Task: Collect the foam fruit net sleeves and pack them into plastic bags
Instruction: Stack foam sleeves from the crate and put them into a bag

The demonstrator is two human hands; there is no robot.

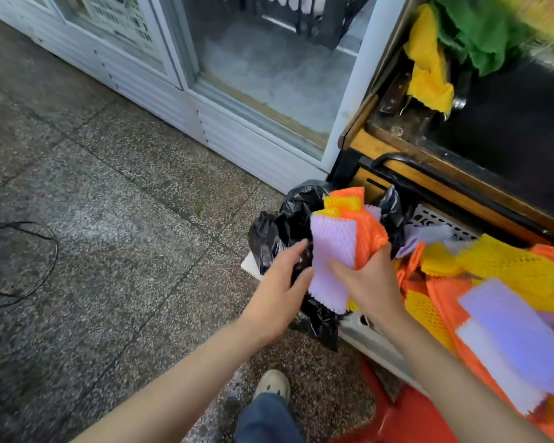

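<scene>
My right hand [370, 276] grips a bundle of foam net sleeves [346, 231], purple, orange and yellow, over the mouth of a black plastic bag [275, 231]. My left hand [280, 282] holds the bag's edge, with its fingers curled on the black plastic beside the purple sleeve. More loose sleeves [493, 282] in orange, yellow and purple lie heaped in a white crate [368, 340] at the right. The bag hangs at the crate's left corner.
A wooden counter [461, 167] with yellow and green sleeves [461, 36] on top stands behind the crate. A glass-door fridge [253, 75] lines the back. A black cable [29, 251] lies on the stone floor at left. My shoe [274, 385] is below; a red item [406, 417] sits under the crate.
</scene>
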